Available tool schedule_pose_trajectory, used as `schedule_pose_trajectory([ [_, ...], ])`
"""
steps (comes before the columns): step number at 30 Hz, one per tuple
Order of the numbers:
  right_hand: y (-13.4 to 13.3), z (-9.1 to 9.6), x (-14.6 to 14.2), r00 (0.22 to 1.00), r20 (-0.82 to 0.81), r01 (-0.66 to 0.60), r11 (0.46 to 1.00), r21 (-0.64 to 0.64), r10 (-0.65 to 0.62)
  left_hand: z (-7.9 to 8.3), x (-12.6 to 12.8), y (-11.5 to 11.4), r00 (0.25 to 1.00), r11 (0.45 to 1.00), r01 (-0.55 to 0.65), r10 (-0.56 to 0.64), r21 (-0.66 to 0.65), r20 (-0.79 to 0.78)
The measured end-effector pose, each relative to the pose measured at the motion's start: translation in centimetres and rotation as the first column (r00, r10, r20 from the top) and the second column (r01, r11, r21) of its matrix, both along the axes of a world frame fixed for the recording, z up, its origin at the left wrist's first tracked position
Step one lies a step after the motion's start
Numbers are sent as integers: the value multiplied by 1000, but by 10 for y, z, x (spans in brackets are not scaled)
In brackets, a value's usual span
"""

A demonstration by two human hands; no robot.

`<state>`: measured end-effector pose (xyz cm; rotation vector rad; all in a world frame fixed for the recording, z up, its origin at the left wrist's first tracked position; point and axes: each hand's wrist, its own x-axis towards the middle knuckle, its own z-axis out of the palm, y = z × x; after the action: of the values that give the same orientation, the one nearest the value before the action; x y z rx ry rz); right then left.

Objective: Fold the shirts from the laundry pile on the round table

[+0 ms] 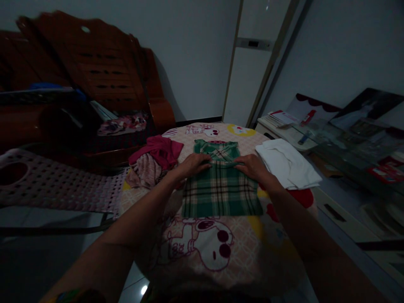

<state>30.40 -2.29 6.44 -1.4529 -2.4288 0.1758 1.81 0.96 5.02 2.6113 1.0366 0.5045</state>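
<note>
A green plaid shirt (221,191) lies folded into a narrow rectangle on a round table covered with a pink cartoon-print cloth (202,248). My left hand (194,164) lies on the shirt's upper left part, fingers curled and pinching the fabric. My right hand (252,166) rests on the upper right part, fingers also closed on the fabric. The shirt's collar end (216,146) points away from me.
A heap of crimson and pinkish clothes (154,162) sits left of the shirt. A folded white cloth (288,164) lies to its right. A wooden bench (104,84) stands at the back left, a pink perforated plastic piece (59,181) at left, a glass cabinet (356,143) at right.
</note>
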Motion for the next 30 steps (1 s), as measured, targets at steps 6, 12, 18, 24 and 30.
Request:
schedule_pose_trajectory([
  [6,42,5,-7,986,152,64,997,35,-69,1,9,46,996,995,-44,51,91,-73],
  [12,66,15,-11,970,201,129,990,64,-139,10,10,77,987,990,-72,88,121,-136],
  [18,99,23,-17,945,289,141,988,63,-153,17,20,106,964,982,-126,155,142,-214],
  [24,124,6,-30,899,402,157,985,76,-174,0,31,131,929,967,-183,229,176,-291],
  [30,117,-25,-35,873,429,197,972,127,-232,-27,35,123,900,900,-375,411,221,-147],
])
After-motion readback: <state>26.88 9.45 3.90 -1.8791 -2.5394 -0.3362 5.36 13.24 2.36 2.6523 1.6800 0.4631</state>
